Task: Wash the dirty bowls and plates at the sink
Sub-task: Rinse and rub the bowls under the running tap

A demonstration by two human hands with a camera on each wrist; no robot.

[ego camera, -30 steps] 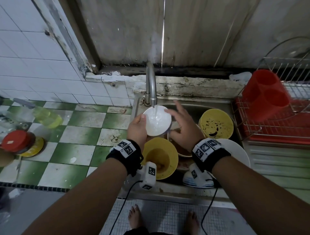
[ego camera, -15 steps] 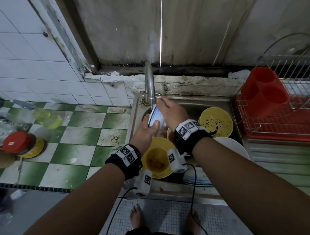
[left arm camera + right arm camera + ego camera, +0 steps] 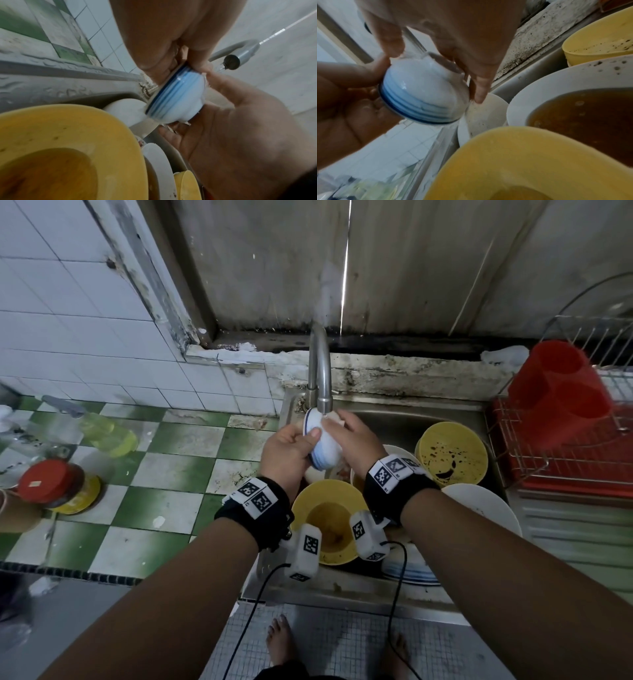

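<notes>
Bowl: I've got the small white bowl with blue rings (image 3: 323, 448) up under the tap (image 3: 322, 378), tipped on its side, mouth turned left into my palm, foot pointing right.
Left hand: my left hand (image 3: 287, 453) is curled round the rim, thumb hooked over the near edge, so the bowl is clamped in it.
Right hand: my right hand (image 3: 349, 440) lies over the bowl's underside, fingers fairly straight and spread across the foot; it rubs rather than grips.
Water: the wrist views show water at the spout, running over the bowl's back.
Key relation: the bowl's axis lies left to right between my palms, left hand on the mouth side, right hand on the foot side. I judge that any turn of the bowl has to come from the left hand, since only it has hold.
Sink: below and near me, the sink (image 3: 411, 412) holds a yellow bowl (image 3: 329, 518) with brown liquid, a speckled yellow bowl (image 3: 452, 453) far right, and a white plate (image 3: 479, 508) beside it.
Progress: early, I'd say; that pile looks unwashed.
Risk: wet glaze, one-handed hold; it could slip.
</notes>
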